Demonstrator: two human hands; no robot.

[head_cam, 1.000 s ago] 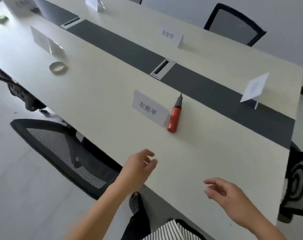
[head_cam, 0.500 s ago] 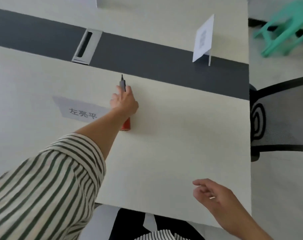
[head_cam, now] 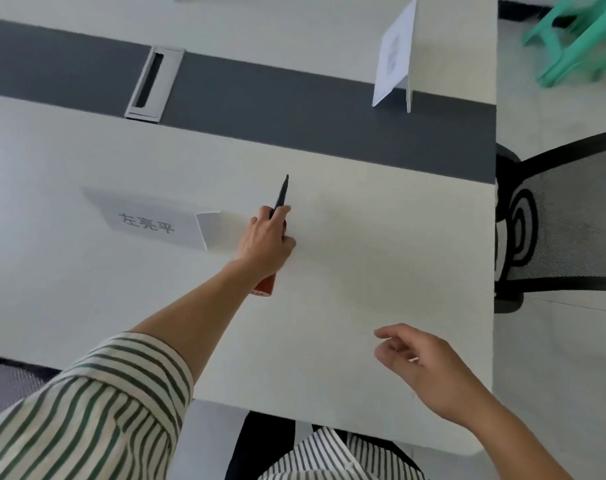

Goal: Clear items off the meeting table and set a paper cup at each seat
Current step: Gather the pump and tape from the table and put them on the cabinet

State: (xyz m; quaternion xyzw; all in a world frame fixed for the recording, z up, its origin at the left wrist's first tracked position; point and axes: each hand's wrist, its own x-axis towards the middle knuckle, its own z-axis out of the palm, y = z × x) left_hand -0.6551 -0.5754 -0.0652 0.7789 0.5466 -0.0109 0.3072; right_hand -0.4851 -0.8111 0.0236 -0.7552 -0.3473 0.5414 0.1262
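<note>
We wear a short-sleeved shirt [head_cam: 329, 459] striped dark green on cream; its left sleeve [head_cam: 97, 403] ends near the elbow. Our forearms, left hand [head_cam: 265, 245] and right hand [head_cam: 429, 362] are bare. Below, possibly dark trousers [head_cam: 260, 445].

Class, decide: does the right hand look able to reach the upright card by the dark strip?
Probably yes, with a stretch: the right hand is open and empty, and only bare table lies between it and the upright card.
</note>
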